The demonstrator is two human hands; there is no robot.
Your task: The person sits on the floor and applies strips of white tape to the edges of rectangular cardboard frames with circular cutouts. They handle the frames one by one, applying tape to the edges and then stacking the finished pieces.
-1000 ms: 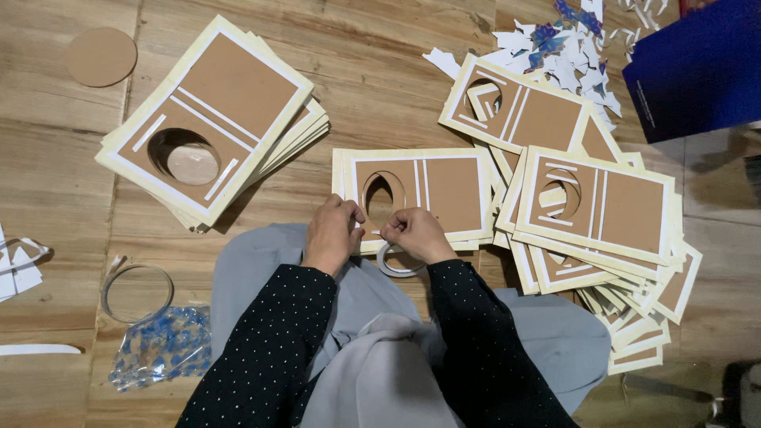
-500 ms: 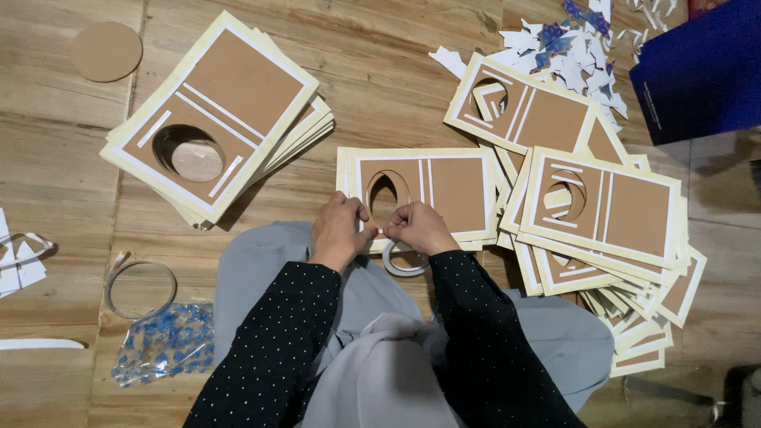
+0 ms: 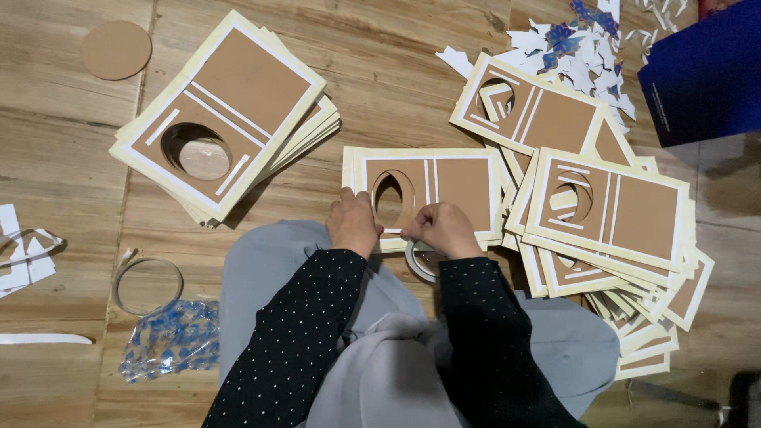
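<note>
Both hands, left hand and right hand, rest on the brown card, fingers pinching its near edge, beside the tape roll.

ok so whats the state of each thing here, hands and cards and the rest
left hand: fingers curled on the near edge of the middle card
right hand: pinching at the same edge
middle card: flat on the floor, oval hole cut out
left stack: piled, fairly neat
right pile: fanned out, untidy
tape roll: lying flat, partly hidden
cardboard disc: loose on the floor

Worn wooden plank floor (brown, scuffed), dim light, perhaps indoor.
</note>
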